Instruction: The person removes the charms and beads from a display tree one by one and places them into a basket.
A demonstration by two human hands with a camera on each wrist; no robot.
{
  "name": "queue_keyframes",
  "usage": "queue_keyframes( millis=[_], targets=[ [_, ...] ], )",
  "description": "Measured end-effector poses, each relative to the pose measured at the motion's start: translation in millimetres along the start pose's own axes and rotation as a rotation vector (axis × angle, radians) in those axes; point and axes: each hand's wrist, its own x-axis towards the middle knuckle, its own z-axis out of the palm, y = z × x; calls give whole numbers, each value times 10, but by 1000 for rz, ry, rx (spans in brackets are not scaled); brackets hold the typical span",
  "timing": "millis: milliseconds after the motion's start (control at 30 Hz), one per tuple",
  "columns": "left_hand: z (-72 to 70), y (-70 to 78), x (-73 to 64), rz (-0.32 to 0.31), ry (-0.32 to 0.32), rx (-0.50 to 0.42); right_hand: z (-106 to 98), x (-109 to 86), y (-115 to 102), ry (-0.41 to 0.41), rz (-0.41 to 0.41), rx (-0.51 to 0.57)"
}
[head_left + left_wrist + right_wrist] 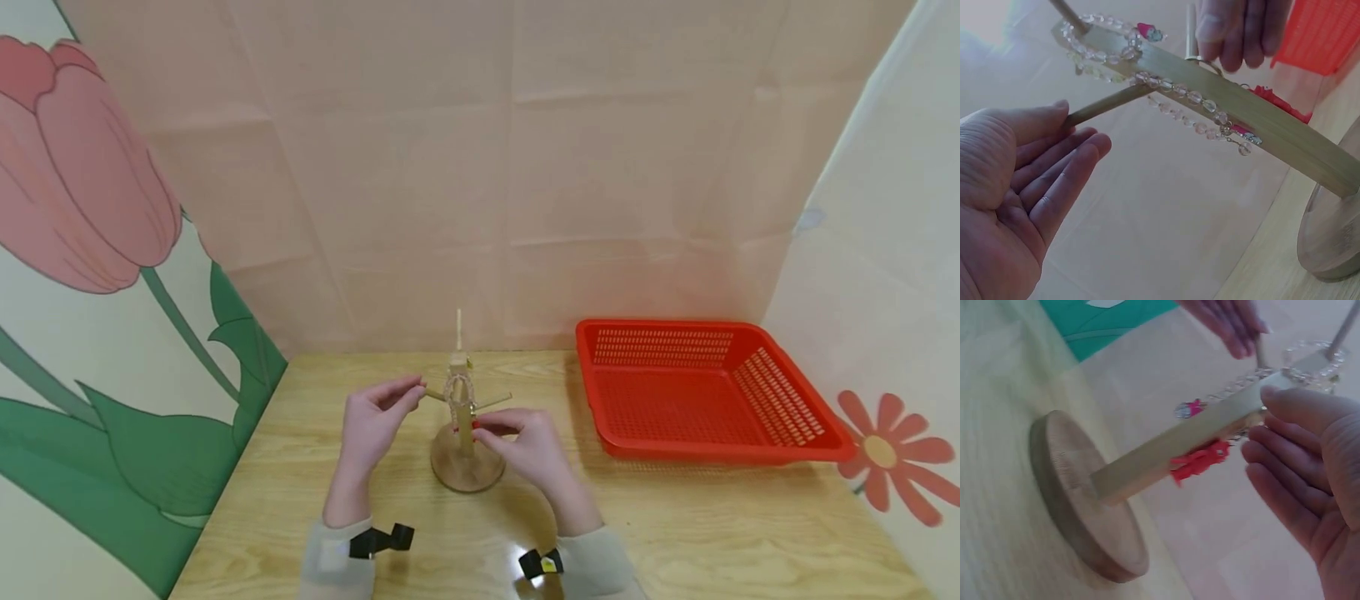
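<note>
A wooden jewelry stand [466, 437] with a round base [1116, 534] and side pegs stands upright between my hands. My left hand [372, 421] pinches the tip of its left peg [1113, 104] between thumb and fingers. Clear beaded bracelets [1194, 97] hang on the upper pegs, with pink and silvery charms. A red figure-shaped charm [1200, 462] dangles along the post from a metal ring on the right peg [495, 401]. My right hand [531, 443] is beside that charm, its thumb by the post and its fingers loosely extended in the right wrist view.
A red plastic basket [716, 456] with slotted walls stands to the right on the wooden table [300, 500]. Behind is a pinkish cloth backdrop [510, 183]. Flower-printed panels [172, 467] flank the table on both sides.
</note>
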Motion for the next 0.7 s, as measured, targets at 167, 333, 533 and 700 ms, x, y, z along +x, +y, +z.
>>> queue_keyframes(
  millis=[167,333,533,700],
  targets=[
    [-15,-10,5,-17,-7,-9,65,-2,31,84,-43,-60],
    [-15,-23,-2,-17,-7,-33,111,-2,50,137,-79,-66],
    [-22,-35,4,-32,-3,-71,154,17,59,126,-82,-76],
    [-13,-42,-1,-42,-18,-80,176,-7,58,144,-35,-103]
  ],
)
